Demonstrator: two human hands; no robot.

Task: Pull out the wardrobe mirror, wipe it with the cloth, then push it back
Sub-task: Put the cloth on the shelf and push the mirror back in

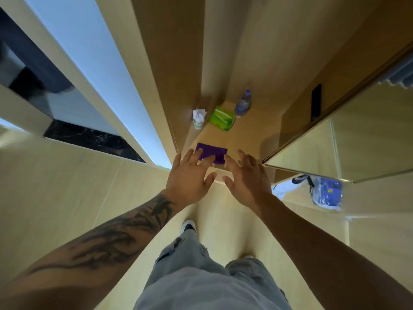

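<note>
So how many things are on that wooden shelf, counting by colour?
Purple cloth: 1
Green packet: 1
Clear bottle with purple label: 1
White cup with tissue: 1
Total: 4
Both hands, left and right, hold nothing.

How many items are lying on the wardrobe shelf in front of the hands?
4. A purple cloth lies nearest the hands; behind it, a green packet in the middle, a small white cup to its left, and a plastic bottle to its right. Others may be hidden.
</note>
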